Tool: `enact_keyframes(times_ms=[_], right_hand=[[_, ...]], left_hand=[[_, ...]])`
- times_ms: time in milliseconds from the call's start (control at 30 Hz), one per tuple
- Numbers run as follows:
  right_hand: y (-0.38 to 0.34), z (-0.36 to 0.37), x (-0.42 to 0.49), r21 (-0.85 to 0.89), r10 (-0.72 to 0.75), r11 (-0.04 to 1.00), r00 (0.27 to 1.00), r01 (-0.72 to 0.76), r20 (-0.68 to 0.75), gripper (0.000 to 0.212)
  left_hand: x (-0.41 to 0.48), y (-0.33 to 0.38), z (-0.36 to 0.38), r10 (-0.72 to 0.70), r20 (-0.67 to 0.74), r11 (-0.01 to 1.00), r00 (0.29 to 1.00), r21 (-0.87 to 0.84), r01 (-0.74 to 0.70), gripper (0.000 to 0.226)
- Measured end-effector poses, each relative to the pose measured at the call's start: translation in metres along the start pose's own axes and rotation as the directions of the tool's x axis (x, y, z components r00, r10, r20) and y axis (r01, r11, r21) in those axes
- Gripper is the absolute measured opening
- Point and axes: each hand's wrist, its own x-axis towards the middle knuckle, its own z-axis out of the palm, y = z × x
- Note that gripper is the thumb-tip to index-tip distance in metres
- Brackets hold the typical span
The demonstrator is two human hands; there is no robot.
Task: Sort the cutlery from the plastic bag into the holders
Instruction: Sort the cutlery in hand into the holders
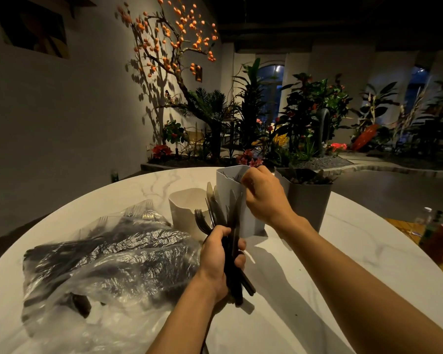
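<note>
Left hand [219,254] fingers curled round upright black cutlery bundle [229,226], right hand [262,195] fingers closed at grey holder [230,180] rim, contents indiscernible, plastic bag [108,256] left on surface [317,290].

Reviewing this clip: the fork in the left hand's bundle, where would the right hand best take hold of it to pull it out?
By the neck just below the tines of the fork, coming from above and from the bundle's left. It sticks out on that side of the bundle, apart from the knives, while its handle is buried in the left hand.
</note>
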Motion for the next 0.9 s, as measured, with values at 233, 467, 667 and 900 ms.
enact_keyframes(times_ms=[233, 467, 667, 900], right_hand=[[-0.009, -0.003, -0.037, 0.187, 0.106, 0.981, 0.962, -0.060, -0.251, 0.009], [-0.023, 0.005, -0.072, 0.673, 0.313, 0.604, 0.903, -0.427, 0.293, 0.026], [-0.010, -0.008, -0.078, 0.742, 0.286, 0.509, 0.898, -0.437, 0.333, 0.028], [0.016, -0.032, -0.076, 0.720, 0.173, 0.382, 0.810, -0.579, 0.560, 0.035]], left_hand=[[-0.005, 0.001, 0.003, 0.078, 0.031, 0.997, 0.996, 0.023, -0.079, 0.025], [-0.009, -0.003, 0.007, 0.175, 0.079, 0.980, 0.981, 0.087, -0.181, 0.033], [-0.007, -0.005, 0.006, 0.137, 0.066, 0.986, 0.988, 0.081, -0.143, 0.026], [-0.005, -0.007, 0.002, 0.156, 0.019, 0.977, 0.988, 0.147, -0.158, 0.032]])
